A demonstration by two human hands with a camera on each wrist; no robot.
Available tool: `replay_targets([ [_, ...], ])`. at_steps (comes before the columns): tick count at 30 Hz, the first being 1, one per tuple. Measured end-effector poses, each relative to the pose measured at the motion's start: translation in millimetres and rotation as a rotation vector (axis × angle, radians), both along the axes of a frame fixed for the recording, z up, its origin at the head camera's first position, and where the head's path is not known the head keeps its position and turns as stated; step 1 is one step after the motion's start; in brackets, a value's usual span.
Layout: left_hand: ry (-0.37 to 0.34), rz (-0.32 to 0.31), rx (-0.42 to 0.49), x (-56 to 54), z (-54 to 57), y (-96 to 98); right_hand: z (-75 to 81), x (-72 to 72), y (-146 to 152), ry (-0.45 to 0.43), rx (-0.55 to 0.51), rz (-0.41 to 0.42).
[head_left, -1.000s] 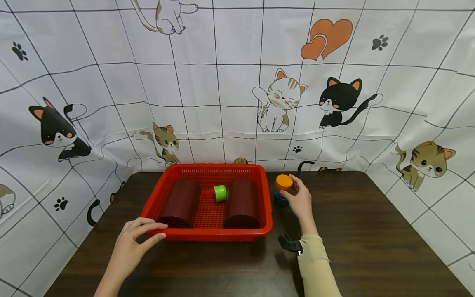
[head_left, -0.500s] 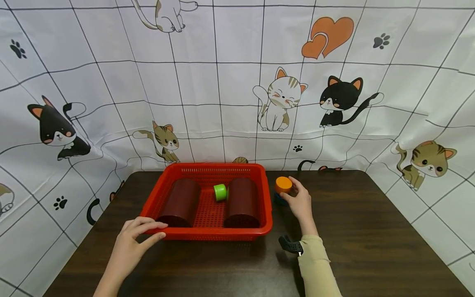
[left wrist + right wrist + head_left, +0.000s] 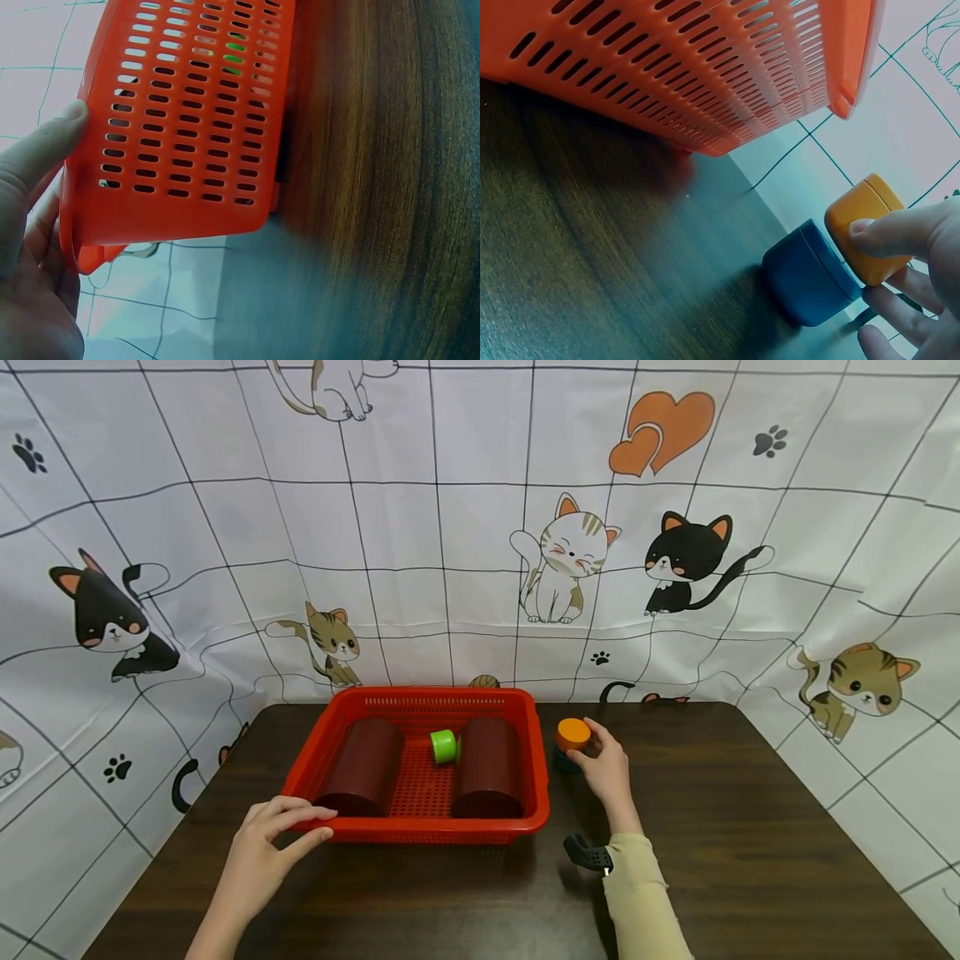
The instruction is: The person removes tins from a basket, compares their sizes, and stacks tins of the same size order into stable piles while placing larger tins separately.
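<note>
My left hand (image 3: 264, 860) holds the front left corner of a red slotted basket (image 3: 420, 832), thumb outside and fingers round the rim, as the left wrist view shows. With thumb and fingers my right hand (image 3: 606, 768) pinches a small orange cylinder (image 3: 572, 734) with rounded edges and a seam near its top. Right under it, a blue cylinder (image 3: 807, 274) of like shape stands on the table. The orange one sits slightly off-centre at the blue one's top in the right wrist view. Inside the basket, a small green cylinder (image 3: 443, 747) lies on its side.
Two large dark-brown half-round blocks (image 3: 365, 768) lie in the basket, the green piece against the right one. The dark wooden table (image 3: 720, 827) ends at a white cat-print curtain (image 3: 480, 543) behind. A black strap (image 3: 587, 853) circles the right wrist.
The right hand has lowered the orange cylinder down onto the blue one, closing the gap between them. The left hand stays at the basket's corner.
</note>
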State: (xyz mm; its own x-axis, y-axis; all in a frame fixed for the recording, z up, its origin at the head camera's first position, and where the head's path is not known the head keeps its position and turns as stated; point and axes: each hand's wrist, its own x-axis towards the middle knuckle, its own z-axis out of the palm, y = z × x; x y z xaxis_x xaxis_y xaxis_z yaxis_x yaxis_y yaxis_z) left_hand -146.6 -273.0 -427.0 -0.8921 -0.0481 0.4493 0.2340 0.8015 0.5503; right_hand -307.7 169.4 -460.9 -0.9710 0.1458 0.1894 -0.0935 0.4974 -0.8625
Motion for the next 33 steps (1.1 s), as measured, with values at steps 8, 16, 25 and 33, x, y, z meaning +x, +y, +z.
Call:
replay_targets([
  [8,-0.005,0.005,-0.007,-0.1,-1.5,-0.3,-2.7,-0.9,-0.4,-0.003,0.009,0.003],
  [16,-0.002,0.000,0.004,0.8,-0.1,0.3,-2.9,0.7,0.7,-0.012,0.025,0.031],
  [25,0.024,0.001,-0.002,1.8,-0.7,1.0,-1.5,4.2,2.1,-0.016,0.031,0.053],
  [33,0.027,0.004,-0.003,1.9,-0.2,1.6,-3.0,2.7,3.1,-0.026,0.027,0.057],
])
